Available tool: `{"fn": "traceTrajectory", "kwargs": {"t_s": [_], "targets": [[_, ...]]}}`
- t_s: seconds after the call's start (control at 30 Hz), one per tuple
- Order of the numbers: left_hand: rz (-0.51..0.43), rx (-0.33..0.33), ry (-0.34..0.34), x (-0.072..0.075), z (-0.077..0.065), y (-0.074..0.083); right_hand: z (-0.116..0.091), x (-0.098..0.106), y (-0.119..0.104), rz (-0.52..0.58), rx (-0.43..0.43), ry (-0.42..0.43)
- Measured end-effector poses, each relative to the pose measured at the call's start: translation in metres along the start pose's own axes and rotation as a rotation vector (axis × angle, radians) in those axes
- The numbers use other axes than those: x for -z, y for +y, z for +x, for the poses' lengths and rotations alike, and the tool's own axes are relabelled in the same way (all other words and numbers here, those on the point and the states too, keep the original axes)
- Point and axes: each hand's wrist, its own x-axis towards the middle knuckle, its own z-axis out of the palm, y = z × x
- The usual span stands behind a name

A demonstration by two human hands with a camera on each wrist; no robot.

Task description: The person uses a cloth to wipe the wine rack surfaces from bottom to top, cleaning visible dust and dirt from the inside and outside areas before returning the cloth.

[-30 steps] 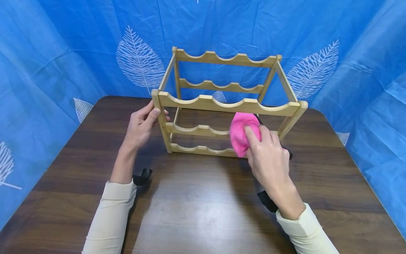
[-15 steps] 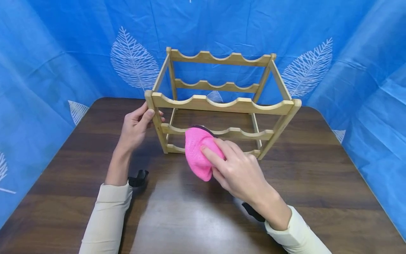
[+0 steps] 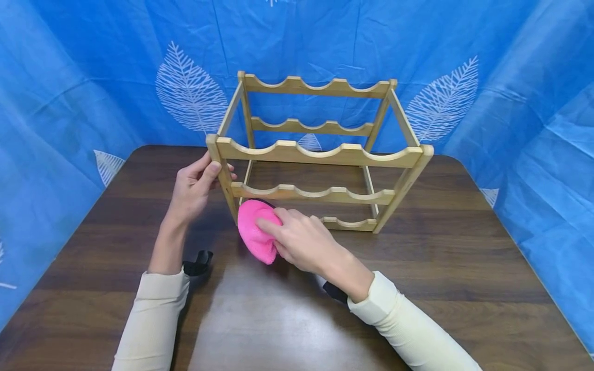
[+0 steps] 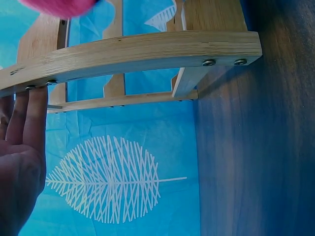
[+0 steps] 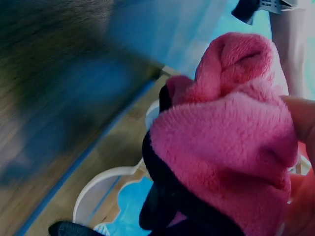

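A light wooden wine rack with scalloped rails stands upright on the table. My left hand grips its front left post near the top, thumb in front and fingers behind. The left wrist view shows the fingers against the post's side, by the screws. My right hand pinches a bunched pink cloth with a dark edge, low at the front left of the rack. From the head view the cloth overlaps the bottom rail's left end. Up close, the fluffy cloth hides much of the rail behind it.
The rack stands on a dark wood-grain table with rounded back corners. Blue curtains with white leaf prints hang behind and on both sides. A black strap sits at the left wrist.
My right hand has swept the cloth leftward along the front of the rack, from its right part to the left post. My left hand keeps its grip on the post.
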Motion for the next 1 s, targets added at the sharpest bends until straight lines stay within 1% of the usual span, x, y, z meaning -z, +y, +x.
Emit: {"fn": "traceTrajectory", "kwargs": {"t_s": [0.1,0.2,0.3,0.4,0.57,0.67,0.77,0.9,1.0], "targets": [[-0.005,0.001,-0.002,0.0,-0.001,0.0,0.01,-0.005,-0.003,-0.071,-0.039,-0.042],[-0.001,0.002,0.002,0.001,-0.001,0.0,0.02,-0.011,-0.007,-0.147,-0.077,-0.113],[-0.002,0.004,0.004,0.001,-0.001,-0.001,0.026,-0.018,-0.01,-0.187,-0.095,-0.189],[0.003,0.006,0.003,0.0,-0.001,-0.001,0.03,-0.024,-0.013,-0.208,-0.106,-0.241],[0.028,0.016,0.007,0.0,-0.001,-0.002,0.037,-0.03,-0.017,-0.242,-0.138,-0.297],[0.03,0.022,0.006,0.0,-0.002,-0.002,0.043,-0.032,-0.019,-0.258,-0.15,-0.357],[0.023,0.014,0.011,0.0,-0.001,-0.002,0.049,-0.033,-0.017,-0.273,-0.174,-0.423],[0.017,0.009,0.012,0.0,0.0,-0.001,0.054,-0.033,-0.013,-0.254,-0.219,-0.487],[0.027,0.015,0.001,0.0,0.0,-0.001,0.052,-0.034,-0.01,-0.239,-0.241,-0.505]]}}
